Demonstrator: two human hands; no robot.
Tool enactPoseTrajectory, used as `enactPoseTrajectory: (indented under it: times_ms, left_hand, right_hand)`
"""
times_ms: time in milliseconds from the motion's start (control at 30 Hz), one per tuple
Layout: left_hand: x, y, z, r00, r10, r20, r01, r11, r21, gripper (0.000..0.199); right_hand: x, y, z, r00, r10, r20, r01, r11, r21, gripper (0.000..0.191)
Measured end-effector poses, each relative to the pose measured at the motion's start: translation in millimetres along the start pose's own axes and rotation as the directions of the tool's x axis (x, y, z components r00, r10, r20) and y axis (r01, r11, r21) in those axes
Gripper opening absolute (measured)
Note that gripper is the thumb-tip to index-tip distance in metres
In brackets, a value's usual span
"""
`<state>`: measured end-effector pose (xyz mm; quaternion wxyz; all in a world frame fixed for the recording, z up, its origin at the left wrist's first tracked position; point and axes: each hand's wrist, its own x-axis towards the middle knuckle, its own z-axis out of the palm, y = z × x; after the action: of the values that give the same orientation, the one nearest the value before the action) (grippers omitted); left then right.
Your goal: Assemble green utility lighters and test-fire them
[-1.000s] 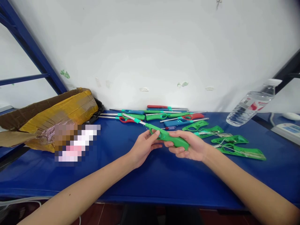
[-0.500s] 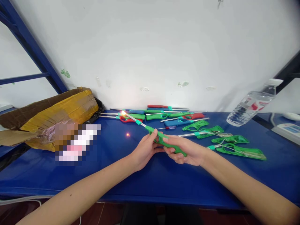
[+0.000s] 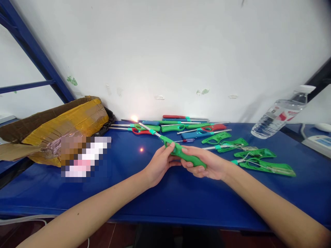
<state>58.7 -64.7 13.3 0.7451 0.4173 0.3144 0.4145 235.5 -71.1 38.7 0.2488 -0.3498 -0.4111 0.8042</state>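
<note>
A green long-necked lighter [image 3: 192, 159] is held above the blue table, its metal tube pointing up and left with a bright flame [image 3: 134, 119] at the tip. My left hand [image 3: 159, 165] grips it near the trigger guard, thumb on top. Wrapped round the handle is my right hand [image 3: 205, 162]. Behind lie several red, green and blue lighters [image 3: 173, 128] along the wall. To the right are opened green lighter casings [image 3: 269, 167] with tubes and wires. A small screwdriver [image 3: 188, 140] lies just behind the hands.
On the left, an open cardboard box [image 3: 67, 127] with yellow tape sits on the blue table [image 3: 165, 203], beside a pixelated patch. A tilted water bottle [image 3: 281, 113] is at the right, near a white device [image 3: 319, 143]. Blue frame bars [image 3: 38, 51] rise at the left.
The flame at the tube's tip looks larger and sits slightly higher. The held lighter has turned slightly, and its handle end is a little higher. Both hands keep their hold.
</note>
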Motion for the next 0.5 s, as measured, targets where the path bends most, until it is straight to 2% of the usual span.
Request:
enactPoseTrajectory:
  times_ms: [167,300,500]
  left_hand:
    - [-0.6,-2.6,0.4,0.996,0.083,-0.015,-0.081,0.993,0.084,0.042]
    - [-1.5,-2.5,0.7,0.996,0.083,-0.024,-0.080,0.991,0.105,0.041]
    - [-0.9,-1.1,-1.6,0.998,0.058,0.006,-0.058,0.993,0.098,0.038]
  right_hand:
    - [-3.1,-5.9,-4.1,0.997,-0.027,-0.071,0.021,0.997,-0.081,0.029]
    - [-4.1,-7.0,-3.7,0.993,-0.024,-0.118,0.005,0.988,-0.156,0.039]
    - [-5.3,-6.5,-4.3,0.993,-0.052,-0.110,0.029,0.978,-0.209,0.035]
